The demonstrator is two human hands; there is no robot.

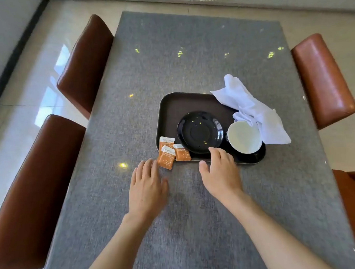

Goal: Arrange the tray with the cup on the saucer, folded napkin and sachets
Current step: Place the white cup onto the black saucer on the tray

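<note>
**Both hands hovering at the tray's near edge**

The right hand (219,171) is reaching in at the centre of the frame, its fingers (214,152) loosely spread and grasping nothing, the tips lying over the near rim of the dark tray (170,105) just below the black saucer (199,131). The left hand (147,185) is sitting lower left of it over the grey table (188,60), palm down, fingers relaxed and empty, their tips just beside the orange sachets (170,152).

Those three sachets are lying in a loose overlapping cluster at the tray's lower-left corner, one spilling over the rim onto the table. The saucer is sitting bare in the middle of the tray. The white cup (244,137) is tipping on its side to the right of the saucer, its mouth facing the camera. Behind it, the white napkin (252,108) is lying crumpled, draping over the tray's right edge.

Brown leather chairs (83,63) are standing along both sides of the table.
</note>
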